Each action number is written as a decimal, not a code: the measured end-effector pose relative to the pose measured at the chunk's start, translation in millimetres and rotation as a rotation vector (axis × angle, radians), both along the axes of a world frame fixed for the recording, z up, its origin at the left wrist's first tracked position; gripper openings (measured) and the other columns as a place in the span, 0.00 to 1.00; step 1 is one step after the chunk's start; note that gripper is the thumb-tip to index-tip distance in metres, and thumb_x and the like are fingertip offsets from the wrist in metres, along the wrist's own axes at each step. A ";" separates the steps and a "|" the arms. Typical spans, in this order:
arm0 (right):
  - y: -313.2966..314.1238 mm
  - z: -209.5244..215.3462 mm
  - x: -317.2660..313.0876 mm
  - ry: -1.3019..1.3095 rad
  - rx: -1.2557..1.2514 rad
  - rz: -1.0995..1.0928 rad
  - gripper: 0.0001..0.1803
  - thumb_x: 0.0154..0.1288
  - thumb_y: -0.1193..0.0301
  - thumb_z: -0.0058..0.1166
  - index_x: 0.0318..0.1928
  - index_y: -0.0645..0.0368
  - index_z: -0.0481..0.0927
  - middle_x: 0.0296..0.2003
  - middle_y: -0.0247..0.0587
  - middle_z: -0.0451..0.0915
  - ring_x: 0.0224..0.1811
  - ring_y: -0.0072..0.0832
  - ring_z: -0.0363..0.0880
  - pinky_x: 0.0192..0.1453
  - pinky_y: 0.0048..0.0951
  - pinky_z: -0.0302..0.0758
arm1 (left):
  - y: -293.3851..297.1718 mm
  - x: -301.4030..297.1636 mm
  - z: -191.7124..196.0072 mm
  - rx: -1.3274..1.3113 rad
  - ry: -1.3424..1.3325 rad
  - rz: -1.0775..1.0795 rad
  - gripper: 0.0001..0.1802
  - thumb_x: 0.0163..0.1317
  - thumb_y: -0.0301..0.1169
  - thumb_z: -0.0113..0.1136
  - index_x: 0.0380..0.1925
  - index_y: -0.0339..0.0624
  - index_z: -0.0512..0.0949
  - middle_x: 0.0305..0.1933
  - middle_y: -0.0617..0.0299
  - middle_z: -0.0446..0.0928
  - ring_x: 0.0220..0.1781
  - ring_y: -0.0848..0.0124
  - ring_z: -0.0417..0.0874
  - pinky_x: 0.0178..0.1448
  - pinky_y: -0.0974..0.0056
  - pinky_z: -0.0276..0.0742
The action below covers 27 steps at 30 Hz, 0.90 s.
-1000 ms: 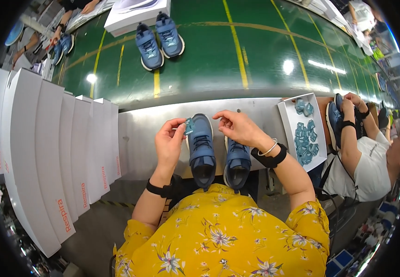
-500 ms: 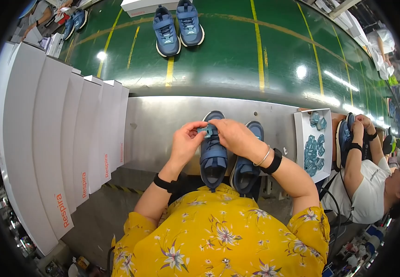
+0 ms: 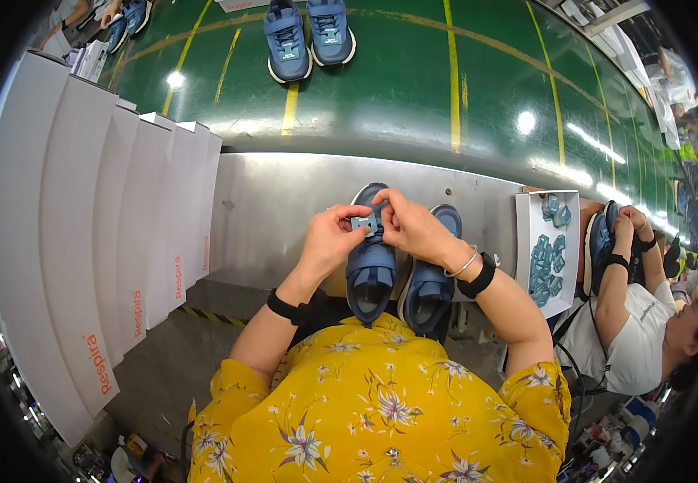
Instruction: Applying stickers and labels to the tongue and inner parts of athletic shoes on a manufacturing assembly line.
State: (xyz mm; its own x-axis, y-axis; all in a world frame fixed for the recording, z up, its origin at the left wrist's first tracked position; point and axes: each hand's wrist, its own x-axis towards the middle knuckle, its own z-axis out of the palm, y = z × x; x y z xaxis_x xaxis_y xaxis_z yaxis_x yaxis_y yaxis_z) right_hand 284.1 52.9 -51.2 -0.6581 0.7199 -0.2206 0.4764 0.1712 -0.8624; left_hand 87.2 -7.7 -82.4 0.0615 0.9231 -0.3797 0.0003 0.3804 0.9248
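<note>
Head view: both hands, left (image 3: 329,241) & right (image 3: 413,229), pinch a small blue tag (image 3: 364,222) over the left shoe (image 3: 370,262) on the steel bench (image 3: 284,209). Loose pinch could drop tag beside shoe.

Bright, even overhead light; white glare spots shine on the glossy green conveyor belt (image 3: 413,88); the brushed grey metal bench (image 3: 284,217) shows soft sheen and faint shadows; focus is sharp centrally; fisheye bending curves edges, and a black vignette rings the frame.

Both hands — left hand (image 3: 329,239), right hand (image 3: 411,228) — pinch a small tag (image 3: 363,222) over the left blue shoe (image 3: 370,270).
</note>
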 end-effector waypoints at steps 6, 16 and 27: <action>2.1 -5.6 4.2 0.085 -0.090 -0.068 0.20 0.61 0.82 0.55 0.53 0.62 0.67 0.26 0.35 0.73 0.28 0.24 0.73 0.38 0.27 0.74 | 2.3 4.0 -4.6 -0.019 0.137 -0.014 0.18 0.57 0.20 0.69 0.50 0.33 0.83 0.33 0.67 0.80 0.32 0.83 0.77 0.37 0.76 0.75; 2.3 -1.1 10.5 0.001 -0.079 -0.097 0.20 0.59 0.83 0.57 0.50 0.61 0.66 0.28 0.35 0.73 0.29 0.22 0.72 0.38 0.26 0.74 | 12.0 6.5 10.2 -0.054 0.157 -0.079 0.19 0.55 0.20 0.68 0.49 0.31 0.83 0.35 0.64 0.82 0.32 0.82 0.79 0.38 0.75 0.77; 3.0 1.6 0.9 0.078 -0.060 -0.083 0.18 0.59 0.82 0.57 0.47 0.61 0.67 0.29 0.39 0.76 0.29 0.27 0.74 0.38 0.30 0.75 | 17.4 9.3 13.3 -0.093 0.063 0.007 0.20 0.55 0.21 0.72 0.50 0.35 0.85 0.28 0.68 0.78 0.29 0.82 0.75 0.35 0.74 0.73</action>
